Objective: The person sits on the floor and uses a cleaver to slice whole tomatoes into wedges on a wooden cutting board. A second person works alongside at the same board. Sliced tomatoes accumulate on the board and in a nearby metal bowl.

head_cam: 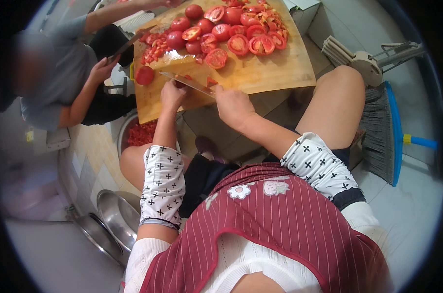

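My right hand (234,107) is closed on the handle of a kitchen knife (192,83), whose blade points left across the near edge of a wooden cutting board (276,77). At the blade's tip, my left hand (173,94) holds a piece of tomato (179,84), mostly covered by the fingers and blade. Small tomato wedges (211,81) lie just beyond the blade. Halved tomatoes (238,44) and whole ones (194,12) cover the far part of the board, with chopped tomato (156,48) at the left. A single tomato (145,75) rests near the left edge.
A co-worker (69,73) at the left holds another knife (128,44) over the board's left side. Below the board's left corner, a metal basin (123,133) contains chopped tomato. Metal bowls (119,216) stand lower left; a blue broom (393,135) is at the right.
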Tool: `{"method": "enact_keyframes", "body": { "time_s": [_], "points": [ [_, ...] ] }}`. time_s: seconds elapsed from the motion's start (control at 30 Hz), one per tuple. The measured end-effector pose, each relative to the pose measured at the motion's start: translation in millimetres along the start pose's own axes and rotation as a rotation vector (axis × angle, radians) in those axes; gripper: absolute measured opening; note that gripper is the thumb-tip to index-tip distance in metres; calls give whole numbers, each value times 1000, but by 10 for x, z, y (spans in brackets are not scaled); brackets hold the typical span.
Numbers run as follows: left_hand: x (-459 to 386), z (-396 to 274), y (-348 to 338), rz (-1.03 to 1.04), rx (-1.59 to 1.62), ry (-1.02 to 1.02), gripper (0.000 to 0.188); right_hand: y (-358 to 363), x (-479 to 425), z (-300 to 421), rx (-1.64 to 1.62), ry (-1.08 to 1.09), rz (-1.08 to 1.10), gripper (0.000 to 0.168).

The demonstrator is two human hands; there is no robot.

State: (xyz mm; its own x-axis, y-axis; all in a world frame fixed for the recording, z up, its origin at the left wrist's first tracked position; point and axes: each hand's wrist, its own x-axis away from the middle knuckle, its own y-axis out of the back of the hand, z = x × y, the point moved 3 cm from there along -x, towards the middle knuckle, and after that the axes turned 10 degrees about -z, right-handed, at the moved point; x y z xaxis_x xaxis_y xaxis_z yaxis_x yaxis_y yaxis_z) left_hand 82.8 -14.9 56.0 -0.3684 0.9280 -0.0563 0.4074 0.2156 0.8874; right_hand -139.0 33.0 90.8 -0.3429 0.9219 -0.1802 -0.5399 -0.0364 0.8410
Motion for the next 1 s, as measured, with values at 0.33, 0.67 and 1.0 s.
{"method": "enact_keyframes", "body": {
  "time_s": [0.33, 0.67, 1.0],
  "points": [
    [38, 0, -5, -3, -85, 73, 46, -266, -121, 207, -97, -112, 76, 17],
    [-114, 445, -231, 40, 233, 222, 42, -146, -23, 87, -101, -207, 267, 24],
    [-18, 88, -48, -453, 51, -237, 46, 209, -78, -377, -257, -138, 212, 23]
  ]
}}
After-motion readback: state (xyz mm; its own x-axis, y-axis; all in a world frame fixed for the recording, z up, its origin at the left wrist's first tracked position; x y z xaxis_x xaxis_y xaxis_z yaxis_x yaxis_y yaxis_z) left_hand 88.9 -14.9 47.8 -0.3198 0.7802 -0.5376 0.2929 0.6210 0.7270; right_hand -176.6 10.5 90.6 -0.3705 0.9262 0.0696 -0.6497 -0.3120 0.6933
